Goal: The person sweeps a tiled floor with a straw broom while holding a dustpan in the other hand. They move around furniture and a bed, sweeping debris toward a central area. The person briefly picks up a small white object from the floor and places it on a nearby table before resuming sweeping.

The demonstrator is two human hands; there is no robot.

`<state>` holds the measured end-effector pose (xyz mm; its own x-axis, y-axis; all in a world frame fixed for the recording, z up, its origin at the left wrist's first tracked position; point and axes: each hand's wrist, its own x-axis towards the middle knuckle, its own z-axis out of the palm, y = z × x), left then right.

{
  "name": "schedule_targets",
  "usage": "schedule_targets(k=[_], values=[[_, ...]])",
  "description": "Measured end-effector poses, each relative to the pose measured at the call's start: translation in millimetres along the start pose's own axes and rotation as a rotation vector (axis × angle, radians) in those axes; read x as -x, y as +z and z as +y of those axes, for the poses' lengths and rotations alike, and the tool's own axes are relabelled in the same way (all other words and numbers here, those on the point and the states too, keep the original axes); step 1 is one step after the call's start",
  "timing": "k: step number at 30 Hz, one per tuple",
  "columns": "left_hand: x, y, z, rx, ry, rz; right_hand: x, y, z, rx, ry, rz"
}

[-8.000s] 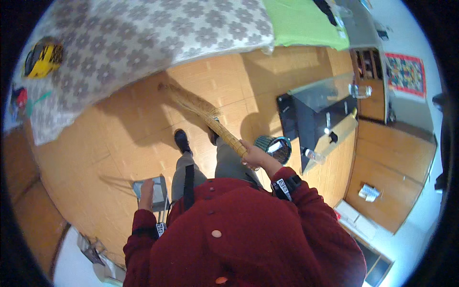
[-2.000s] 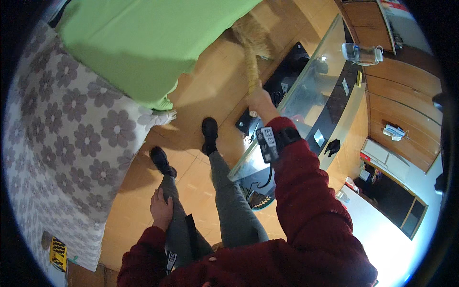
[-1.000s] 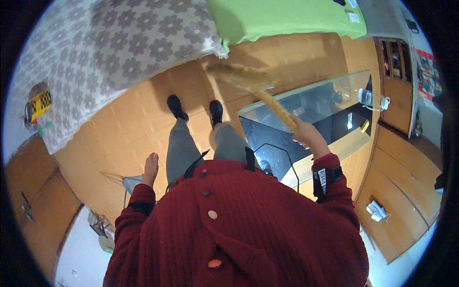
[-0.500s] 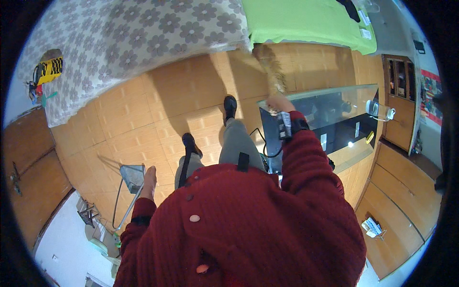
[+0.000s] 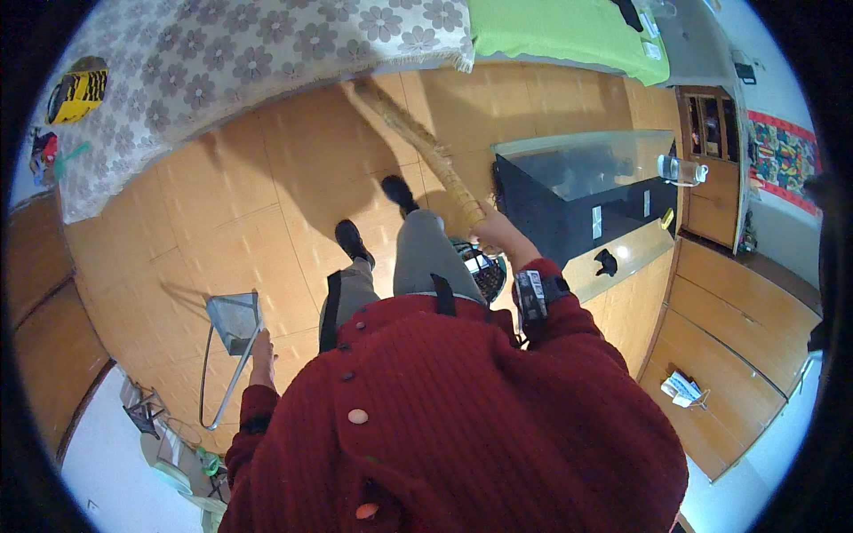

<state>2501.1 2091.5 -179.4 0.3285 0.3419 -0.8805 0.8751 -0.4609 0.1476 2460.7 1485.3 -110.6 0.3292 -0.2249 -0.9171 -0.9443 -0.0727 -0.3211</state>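
My right hand (image 5: 502, 234) is closed round the near end of a long straw-coloured broom (image 5: 435, 160). The broom slants away to the left across the floor, its far end close to the hanging edge of the flowered bedspread (image 5: 253, 62). On the left, my left hand (image 5: 263, 358) is at the side of a grey dustpan (image 5: 231, 322) with a bent metal rod handle. The fingers seem closed on its edge, though they are partly hidden.
To the right stands a low glass-topped table (image 5: 577, 164) with a clear bottle (image 5: 682, 171) on it. A dark basket (image 5: 484, 274) sits beside my right leg. A green cover (image 5: 560, 35) drapes the far bed; wooden cabinets (image 5: 729, 355) line the right.
The broom has swung left, its far end going from beside the green cover to below the flowered bedspread. My right hand has come nearer and left. My left hand and the dustpan shifted slightly.
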Motion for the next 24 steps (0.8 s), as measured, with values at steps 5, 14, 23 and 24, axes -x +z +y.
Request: schedule_targets(k=[5,14,23,24], values=[[-1.0,-0.2,-11.0,0.143,-0.011,0.009,-19.4,-2.9,7.7,0.246,-0.215,0.358],[43.1,52.0,35.3,0.085,0.044,-0.063,-118.6,52.7,62.8,0.482,-0.412,0.119],[63.6,78.8,65.0,0.038,0.132,-0.037,28.3,-60.7,-10.0,-0.124,0.042,-0.168],[66.9,76.8,61.8,0.062,0.114,-0.030,29.1,-70.3,-14.5,-0.076,0.024,-0.106]])
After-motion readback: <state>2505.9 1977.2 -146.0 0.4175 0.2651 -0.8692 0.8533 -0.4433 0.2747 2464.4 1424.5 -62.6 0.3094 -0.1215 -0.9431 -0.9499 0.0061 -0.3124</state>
